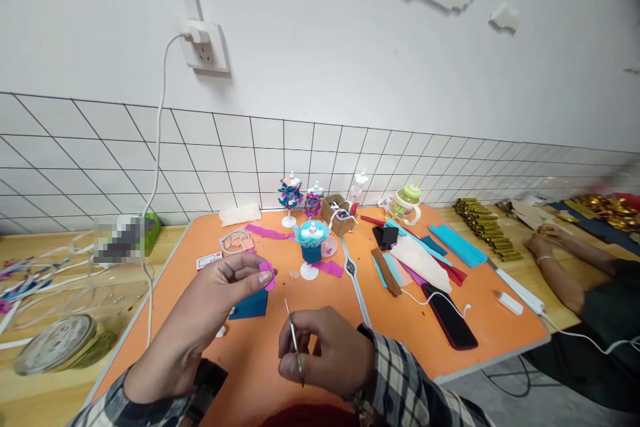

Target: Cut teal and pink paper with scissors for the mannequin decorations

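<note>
My left hand (229,290) pinches a small piece of magenta crepe paper (269,275) between thumb and fingertips, above the orange table. Lower and to the right, my right hand (325,350) is closed round a thin pointed metal tool (295,342), its tip upward. The two hands are apart. Just beyond them stands a small white dress form (312,232) with a light-blue ruffle and dark-teal paper wrapped round it, on a white round base. A magenta strip (329,268) lies beside that base. Dark-teal paper (249,305) lies partly behind my left hand.
Behind are two decorated dress forms (291,197) (314,200) and a cardboard box (339,215). Paper strips (457,245), a phone (450,317) and a green-lidded cup (407,203) are on the right. A ribbon spool (57,343) sits left. Another person's hands (543,243) work at far right.
</note>
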`<action>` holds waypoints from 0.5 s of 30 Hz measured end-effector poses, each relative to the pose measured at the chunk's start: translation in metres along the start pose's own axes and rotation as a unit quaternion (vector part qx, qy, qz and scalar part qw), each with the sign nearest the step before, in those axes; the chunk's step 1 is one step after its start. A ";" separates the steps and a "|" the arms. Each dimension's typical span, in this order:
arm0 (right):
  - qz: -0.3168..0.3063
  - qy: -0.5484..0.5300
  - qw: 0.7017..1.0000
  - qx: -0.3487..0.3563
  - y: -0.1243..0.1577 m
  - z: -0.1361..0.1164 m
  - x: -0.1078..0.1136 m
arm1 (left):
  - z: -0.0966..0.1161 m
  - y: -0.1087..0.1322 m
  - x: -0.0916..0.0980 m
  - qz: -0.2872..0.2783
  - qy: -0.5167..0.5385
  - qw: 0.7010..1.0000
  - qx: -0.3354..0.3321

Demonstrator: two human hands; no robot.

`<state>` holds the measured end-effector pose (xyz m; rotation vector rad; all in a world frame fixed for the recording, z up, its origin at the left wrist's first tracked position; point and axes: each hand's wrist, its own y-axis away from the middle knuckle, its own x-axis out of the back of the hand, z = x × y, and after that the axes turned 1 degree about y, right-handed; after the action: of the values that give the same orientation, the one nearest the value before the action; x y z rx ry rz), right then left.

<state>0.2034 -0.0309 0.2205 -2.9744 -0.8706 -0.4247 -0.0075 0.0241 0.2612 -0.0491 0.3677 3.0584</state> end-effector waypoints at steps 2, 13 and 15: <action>0.002 0.029 1.000 0.003 0.002 -0.006 -0.006 | 0.005 0.007 -0.005 -0.020 0.012 1.000 -0.012; 0.004 0.026 1.000 0.010 0.005 -0.013 -0.008 | 0.004 0.021 -0.016 -0.090 0.023 0.996 -0.018; 0.004 0.011 1.000 0.008 0.006 -0.014 -0.007 | 0.005 0.022 -0.017 -0.094 0.021 0.995 -0.022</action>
<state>0.1970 -0.0409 0.2321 -2.9514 -0.8553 -0.4459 0.0084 0.0033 0.2717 -0.1424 0.2796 2.8823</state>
